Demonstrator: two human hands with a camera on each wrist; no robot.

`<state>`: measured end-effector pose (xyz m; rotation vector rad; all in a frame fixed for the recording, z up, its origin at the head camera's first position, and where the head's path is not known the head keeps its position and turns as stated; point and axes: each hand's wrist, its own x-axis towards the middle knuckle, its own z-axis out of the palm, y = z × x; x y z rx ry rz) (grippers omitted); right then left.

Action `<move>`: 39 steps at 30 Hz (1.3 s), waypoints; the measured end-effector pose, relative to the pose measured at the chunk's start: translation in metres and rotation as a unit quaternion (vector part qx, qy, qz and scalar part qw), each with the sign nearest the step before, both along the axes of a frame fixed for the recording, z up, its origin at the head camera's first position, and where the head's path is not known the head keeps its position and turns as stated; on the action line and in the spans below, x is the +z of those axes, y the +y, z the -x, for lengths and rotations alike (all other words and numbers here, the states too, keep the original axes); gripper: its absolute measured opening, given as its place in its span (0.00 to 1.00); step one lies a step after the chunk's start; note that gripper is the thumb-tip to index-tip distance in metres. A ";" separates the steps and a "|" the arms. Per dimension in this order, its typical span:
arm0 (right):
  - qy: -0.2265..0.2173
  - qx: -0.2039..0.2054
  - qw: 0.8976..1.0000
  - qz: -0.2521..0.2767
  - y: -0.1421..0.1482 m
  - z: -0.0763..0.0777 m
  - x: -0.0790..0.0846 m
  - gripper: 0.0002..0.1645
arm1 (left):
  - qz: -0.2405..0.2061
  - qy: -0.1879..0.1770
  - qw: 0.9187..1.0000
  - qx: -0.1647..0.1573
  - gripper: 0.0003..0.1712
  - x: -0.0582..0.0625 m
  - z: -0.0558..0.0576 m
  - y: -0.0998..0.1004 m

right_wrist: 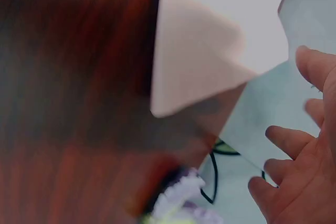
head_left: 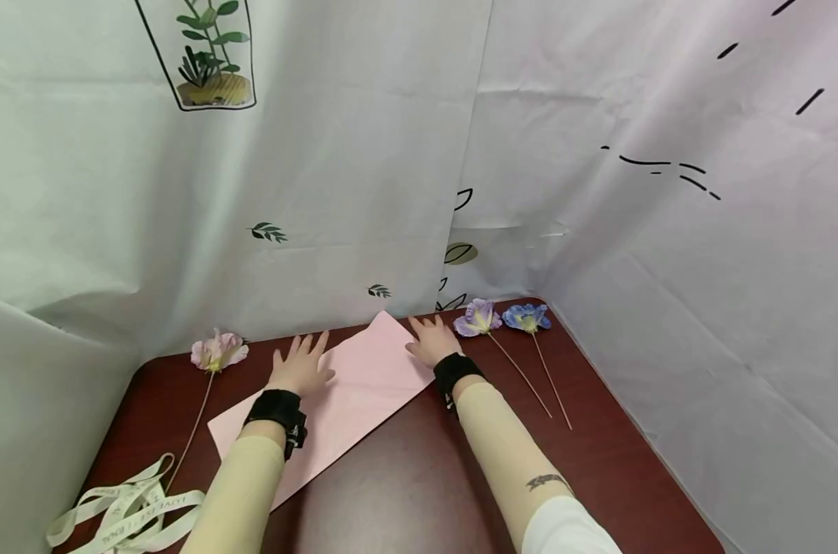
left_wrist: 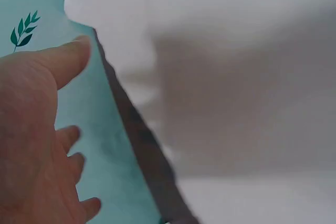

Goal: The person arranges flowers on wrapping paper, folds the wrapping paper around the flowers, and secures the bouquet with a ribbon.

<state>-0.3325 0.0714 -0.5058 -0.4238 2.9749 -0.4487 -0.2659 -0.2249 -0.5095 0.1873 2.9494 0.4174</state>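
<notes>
A sheet of pink paper (head_left: 363, 385) lies slantwise on the dark red table, one corner pointing at the back curtain. My left hand (head_left: 299, 373) is over the paper's left part with its fingers spread. In the left wrist view that hand (left_wrist: 37, 135) shows a straight thumb and nothing gripped beside the pale sheet (left_wrist: 252, 129). At the paper's right end is my right hand (head_left: 432, 341), fingers extended. The right wrist view shows this hand (right_wrist: 304, 150) apart from the sheet's edge (right_wrist: 210, 51), holding nothing. Whether either palm touches the paper I cannot tell.
A pink artificial flower (head_left: 218, 352) lies at the left, near a heap of white printed ribbon (head_left: 138, 512). On the right lie a purple flower (head_left: 479, 318) and a blue flower (head_left: 527, 317), stems toward the front. White curtains (head_left: 363, 154) stand behind the table (head_left: 391, 477).
</notes>
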 end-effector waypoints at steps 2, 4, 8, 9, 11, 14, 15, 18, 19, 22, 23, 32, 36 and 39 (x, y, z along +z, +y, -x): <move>0.001 -0.003 0.999 0.041 0.003 -0.001 -0.011 0.36 | -0.010 -0.001 1.000 0.004 0.52 -0.009 -0.005 -0.005; 0.035 0.006 0.996 0.085 0.008 0.009 -0.044 0.30 | -0.017 0.000 1.000 0.017 0.51 -0.019 -0.010 -0.011; 0.064 0.036 0.990 0.119 0.012 0.021 -0.094 0.17 | -0.026 0.004 0.999 0.047 0.48 -0.032 -0.017 -0.022; 0.061 0.046 0.989 0.124 0.013 0.023 -0.102 0.15 | -0.030 0.005 0.998 0.055 0.47 -0.034 -0.018 -0.023; 0.034 0.048 0.990 0.126 0.009 0.017 -0.101 0.11 | -0.035 0.007 0.997 0.065 0.46 -0.037 -0.019 -0.028; 0.018 0.050 0.990 0.127 0.009 0.014 -0.105 0.12 | -0.041 0.010 0.996 0.076 0.47 -0.039 -0.020 -0.030; 0.009 0.047 0.991 0.123 0.009 0.013 -0.106 0.12 | -0.044 0.010 0.996 0.082 0.48 -0.040 -0.020 -0.030; -0.014 0.042 0.993 0.110 0.010 0.008 -0.104 0.15 | -0.048 0.011 0.994 0.097 0.52 -0.041 -0.019 -0.031; -0.021 0.040 0.993 0.106 0.010 0.006 -0.104 0.16 | -0.051 0.013 0.993 0.103 0.52 -0.041 -0.019 -0.032; -0.028 0.038 0.993 0.107 0.012 0.000 -0.104 0.17 | -0.068 0.020 0.991 0.115 0.51 -0.043 -0.019 -0.035; -0.025 0.039 0.993 0.110 0.013 -0.001 -0.105 0.17 | -0.074 0.021 0.990 0.119 0.51 -0.043 -0.020 -0.035; -0.033 0.037 0.992 0.120 0.014 -0.002 -0.106 0.18 | -0.103 0.034 0.986 0.127 0.51 -0.046 -0.023 -0.037; -0.037 0.041 0.991 0.124 0.013 -0.002 -0.101 0.18 | -0.111 0.044 0.985 0.125 0.53 -0.049 -0.022 -0.038; -0.039 0.036 0.991 0.122 0.011 -0.003 -0.100 0.18 | -0.112 0.051 0.985 0.120 0.57 -0.051 -0.021 -0.039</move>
